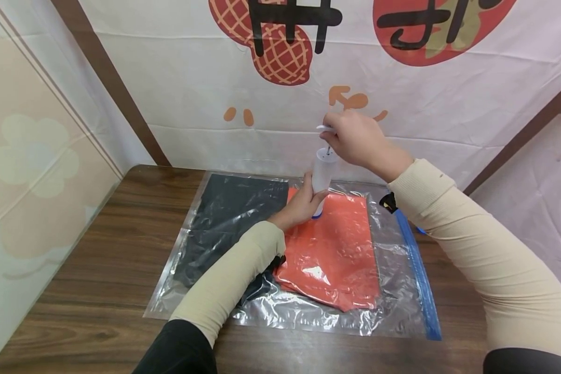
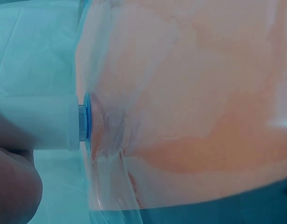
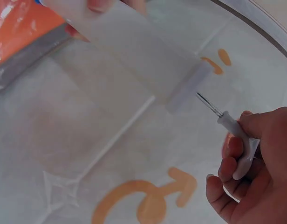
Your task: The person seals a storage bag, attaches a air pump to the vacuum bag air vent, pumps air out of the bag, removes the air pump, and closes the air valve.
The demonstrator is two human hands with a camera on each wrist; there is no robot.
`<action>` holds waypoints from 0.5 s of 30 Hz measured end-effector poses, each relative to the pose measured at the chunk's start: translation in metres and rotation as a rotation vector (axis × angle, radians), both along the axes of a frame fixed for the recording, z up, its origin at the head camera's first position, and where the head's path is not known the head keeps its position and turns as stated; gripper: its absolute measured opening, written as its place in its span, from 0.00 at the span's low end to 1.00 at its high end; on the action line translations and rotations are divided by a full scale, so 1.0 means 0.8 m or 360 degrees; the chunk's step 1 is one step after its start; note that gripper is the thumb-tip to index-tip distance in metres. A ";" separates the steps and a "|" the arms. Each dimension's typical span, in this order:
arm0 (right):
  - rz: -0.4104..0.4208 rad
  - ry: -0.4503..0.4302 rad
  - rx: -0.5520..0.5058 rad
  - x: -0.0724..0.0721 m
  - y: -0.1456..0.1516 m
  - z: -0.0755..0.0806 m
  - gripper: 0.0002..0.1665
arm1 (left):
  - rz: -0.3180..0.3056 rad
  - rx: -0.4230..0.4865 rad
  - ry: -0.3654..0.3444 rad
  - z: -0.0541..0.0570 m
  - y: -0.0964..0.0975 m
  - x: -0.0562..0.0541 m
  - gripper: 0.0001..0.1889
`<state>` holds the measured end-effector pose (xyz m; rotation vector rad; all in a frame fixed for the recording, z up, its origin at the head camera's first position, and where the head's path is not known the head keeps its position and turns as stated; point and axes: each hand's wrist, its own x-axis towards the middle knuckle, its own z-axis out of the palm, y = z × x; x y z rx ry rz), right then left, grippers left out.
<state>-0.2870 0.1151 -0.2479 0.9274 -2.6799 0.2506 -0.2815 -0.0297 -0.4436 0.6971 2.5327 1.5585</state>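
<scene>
A white hand pump (image 1: pixel 324 169) stands over a clear vacuum storage bag (image 1: pixel 397 291), tilted slightly. My left hand (image 1: pixel 301 203) grips its barrel low down. My right hand (image 1: pixel 357 137) holds the pump's white handle (image 3: pixel 248 156), with fingers curled round it. A short length of metal rod (image 3: pixel 208 103) shows between handle and barrel. In the left wrist view the pump's end meets a blue round valve (image 2: pixel 87 121) on the bag. Inside the bag lie a folded orange cloth-like item (image 1: pixel 332 249) and a dark one (image 1: pixel 243 208) to its left.
The bag lies flat on a brown wooden table (image 1: pixel 89 270), its blue zip edge (image 1: pixel 418 280) on the right. Behind the table hangs a pale printed curtain (image 1: pixel 187 88). A small blue thing (image 1: pixel 421 230) peeks out beside the right forearm.
</scene>
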 end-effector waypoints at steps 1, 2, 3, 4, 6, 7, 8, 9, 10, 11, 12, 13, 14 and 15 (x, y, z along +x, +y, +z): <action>0.0002 -0.0008 0.0006 0.000 0.000 -0.004 0.08 | -0.0004 0.0001 0.0003 0.000 0.000 0.000 0.32; 0.0002 -0.0015 0.0008 0.000 0.000 -0.007 0.08 | -0.0012 0.0008 0.0007 0.000 0.000 0.000 0.32; 0.0002 -0.0022 0.0009 0.001 0.000 -0.010 0.08 | -0.0017 0.0013 0.0012 0.000 0.000 0.000 0.32; 0.0007 -0.0020 0.0006 0.001 0.000 -0.013 0.08 | -0.0022 0.0015 0.0018 0.000 0.000 -0.001 0.32; 0.0011 -0.0008 0.0011 0.002 0.000 -0.018 0.07 | -0.0028 0.0008 0.0023 0.000 -0.001 -0.001 0.32; 0.0013 0.0001 0.0014 0.002 -0.001 -0.020 0.07 | -0.0030 0.0005 0.0021 0.000 -0.001 -0.001 0.33; 0.0014 0.0011 0.0017 0.002 -0.001 -0.022 0.07 | -0.0032 0.0004 0.0022 0.000 -0.001 -0.001 0.33; 0.0012 0.0021 0.0022 0.002 -0.001 -0.025 0.07 | -0.0032 0.0000 0.0025 0.000 -0.001 -0.001 0.33; 0.0010 0.0029 0.0024 0.002 -0.001 -0.026 0.07 | -0.0031 -0.0005 0.0027 0.000 -0.001 -0.001 0.33; 0.0008 0.0034 0.0028 0.002 -0.001 -0.028 0.07 | -0.0029 -0.0007 0.0028 0.000 -0.002 -0.001 0.33; 0.0006 0.0034 0.0027 0.001 -0.001 -0.029 0.07 | -0.0028 -0.0005 0.0026 0.000 -0.002 -0.001 0.33; 0.0003 0.0031 0.0028 0.001 -0.001 -0.029 0.07 | -0.0026 -0.0004 0.0026 0.000 -0.002 -0.001 0.33; 0.0003 0.0026 0.0028 0.001 0.000 -0.029 0.07 | -0.0022 -0.0001 0.0025 -0.001 -0.002 -0.001 0.32; 0.0005 0.0021 0.0026 0.000 0.000 -0.028 0.07 | -0.0019 0.0000 0.0022 -0.001 -0.002 -0.001 0.32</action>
